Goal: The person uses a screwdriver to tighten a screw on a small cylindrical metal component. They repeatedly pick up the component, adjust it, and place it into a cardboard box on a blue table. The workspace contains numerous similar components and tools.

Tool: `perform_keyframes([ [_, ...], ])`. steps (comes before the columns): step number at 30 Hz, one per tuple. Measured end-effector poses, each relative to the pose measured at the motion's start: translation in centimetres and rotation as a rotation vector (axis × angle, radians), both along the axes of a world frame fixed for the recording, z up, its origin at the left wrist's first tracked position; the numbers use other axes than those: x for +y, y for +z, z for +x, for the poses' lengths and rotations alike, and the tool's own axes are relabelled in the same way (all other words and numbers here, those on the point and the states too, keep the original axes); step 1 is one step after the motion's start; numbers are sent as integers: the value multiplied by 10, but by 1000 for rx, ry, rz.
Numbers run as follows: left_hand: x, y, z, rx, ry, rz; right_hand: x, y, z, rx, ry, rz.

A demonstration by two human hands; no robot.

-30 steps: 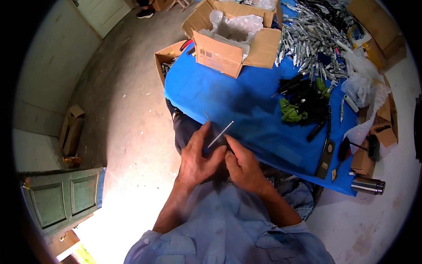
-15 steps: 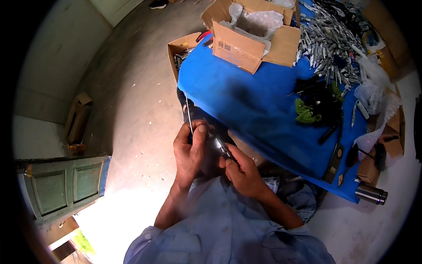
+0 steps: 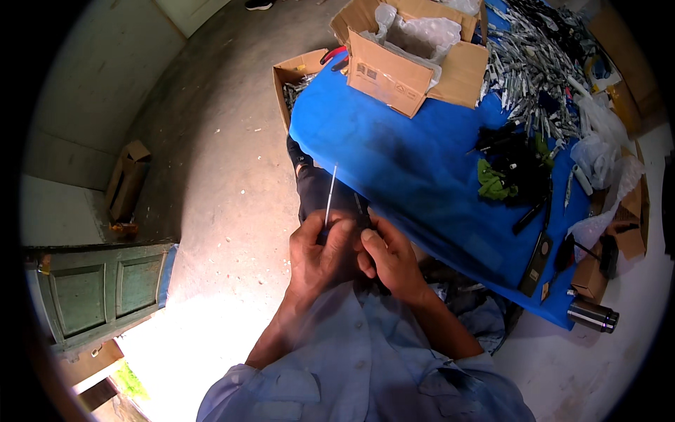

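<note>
Change from earlier: half a second ago the thin silvery metal rod (image 3: 330,193) leaned up and to the left from the hands; it now stands nearly upright. A second ago it slanted to the right. The two hands have stayed together over the lap, just off the near edge of the table.
Left hand: the left hand (image 3: 320,253) is curled closed around the lower end of the rod, which sticks up out of the fist.
Right hand: the right hand (image 3: 391,254) is half closed, its fingers (image 3: 371,247) pressed against the left hand and pinching a small dark part; what that part is cannot be told.
Rod's place: over the dark trouser leg, beside the blue cloth-covered table (image 3: 394,151).
Large package: an open brown cardboard box (image 3: 394,70) with crumpled clear plastic wrap inside stands at the far side of the table; a pale printed label sits on its near flap.
Small package: a smaller open cardboard box (image 3: 294,81) holding metal parts hangs at the table's far left corner.
Floor package: a worn, folded cardboard box (image 3: 125,181) lies on the grey concrete floor, well to the left.
Right side: small brown cartons (image 3: 594,271) sit at the table's right edge, with a steel flask (image 3: 593,316) on the floor near them.
</note>
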State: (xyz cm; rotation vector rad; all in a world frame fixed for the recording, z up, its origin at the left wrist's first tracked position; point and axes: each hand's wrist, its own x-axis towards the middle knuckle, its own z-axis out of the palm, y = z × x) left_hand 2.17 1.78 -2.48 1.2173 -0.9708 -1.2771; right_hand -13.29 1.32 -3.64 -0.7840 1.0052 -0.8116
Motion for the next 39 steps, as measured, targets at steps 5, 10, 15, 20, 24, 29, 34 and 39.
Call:
perform_keyframes([
  [5,-6,-10,9,-264,133,-15,1,1,0,44,63,-49],
  [10,-22,-24,22,-255,275,-130,10,1,3,54,130,-34],
  [15,-51,-3,52,-227,371,-18,22,-16,-14,6,22,128],
  [20,-39,5,29,-102,148,64,5,-6,-17,125,-185,-17],
  [24,-33,-2,8,-67,79,89,-8,9,-12,134,-154,-192],
  [29,-33,-2,-15,-44,47,164,-4,0,-22,134,-202,-281],
  [34,-28,-12,-31,53,-16,184,-3,-4,-44,280,-342,-461],
  [39,-25,-14,-43,-29,-48,92,3,32,-120,315,-645,-373],
])
